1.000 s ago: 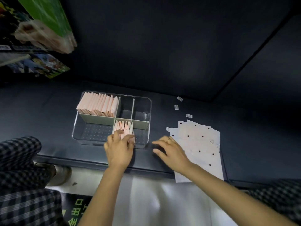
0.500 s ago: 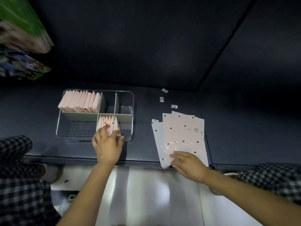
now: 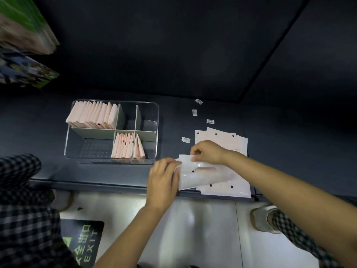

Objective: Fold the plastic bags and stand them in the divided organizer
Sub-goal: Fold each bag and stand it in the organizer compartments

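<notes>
Leaving the organizer (image 3: 152, 113), the left hand (image 3: 163, 180) now grips a lifted plastic bag (image 3: 202, 175) with curled fingers; the right hand (image 3: 207, 151) pinches its top edge. Folded pink bags (image 3: 92, 115) stand packed in the far-left compartment, fewer (image 3: 127, 146) in the near-middle.

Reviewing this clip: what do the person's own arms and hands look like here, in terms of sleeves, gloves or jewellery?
Both forearms are bare right up to the frame edge, with no sleeve showing. The left hand and the right hand wear no gloves. No watch or wristband shows on either wrist. No ring is visible in this picture, though the fingers are partly hidden.
</notes>
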A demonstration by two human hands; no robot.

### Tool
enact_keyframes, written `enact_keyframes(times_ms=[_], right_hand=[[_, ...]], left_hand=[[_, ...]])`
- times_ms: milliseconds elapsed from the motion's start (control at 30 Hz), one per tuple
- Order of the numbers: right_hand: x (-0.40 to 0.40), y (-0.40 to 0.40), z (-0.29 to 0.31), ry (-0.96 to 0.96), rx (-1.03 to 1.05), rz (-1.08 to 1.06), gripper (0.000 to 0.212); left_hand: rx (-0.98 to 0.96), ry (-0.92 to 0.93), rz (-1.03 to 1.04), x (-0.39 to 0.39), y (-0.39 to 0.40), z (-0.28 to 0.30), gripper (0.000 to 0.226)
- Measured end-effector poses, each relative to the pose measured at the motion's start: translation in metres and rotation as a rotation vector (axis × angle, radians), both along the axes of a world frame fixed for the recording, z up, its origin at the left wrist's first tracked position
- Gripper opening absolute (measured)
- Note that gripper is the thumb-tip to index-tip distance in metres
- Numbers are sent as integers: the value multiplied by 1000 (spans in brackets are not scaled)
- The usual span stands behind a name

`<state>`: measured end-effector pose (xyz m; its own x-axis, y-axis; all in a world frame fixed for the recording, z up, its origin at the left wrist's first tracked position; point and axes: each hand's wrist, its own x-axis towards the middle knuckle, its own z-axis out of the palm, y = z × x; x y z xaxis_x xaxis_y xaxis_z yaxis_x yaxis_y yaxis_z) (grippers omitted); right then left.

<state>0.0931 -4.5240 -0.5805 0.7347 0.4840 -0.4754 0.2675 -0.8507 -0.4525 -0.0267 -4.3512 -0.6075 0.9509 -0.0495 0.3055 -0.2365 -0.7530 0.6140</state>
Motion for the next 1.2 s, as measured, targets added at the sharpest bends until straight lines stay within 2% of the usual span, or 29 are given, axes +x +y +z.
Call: enact_keyframes(times_ms=[67,167,400,500,567,633,733,867,967,1100,1167,1200], right_hand=[[7,13,-14,-15,-49,30,8],[10,26,-31,-42,-124,68,11],[11,36,-51,-132,-235,40,16],[6,35,-49,-165,-257,27,21],[-1,33,-46,-228,-252,20,26],[-12,29,-44,-379,-206,-10,29],[-43,17,-44,-523,-72,36,25],[-96,-9,-44,-532,-48,260,12],[-110,-36,-45,-537,-17,184,14],[-111,-68,-42,-505,65,92,14],[-113,-81,-43,-473,70,28,11],[-114,-86,-44,-454,68,-18,10]], left_hand=[[28,39,-44,-12,-6,-8,26],[126,71,-124,-25,-13,-20,21],[440,131,-265,-39,-18,-40,47],[510,154,-300,-42,-17,-48,54],[520,136,-311,-43,-17,-51,56],[524,121,-319,-44,-16,-52,56],[513,104,-320,-46,-17,-52,55],[477,122,-330,-47,-17,-52,50],[459,119,-324,-42,-16,-50,43],[404,162,-301,-32,-15,-43,22],[354,240,-276,-27,-13,-44,9],[311,269,-256,-24,-12,-46,11]])
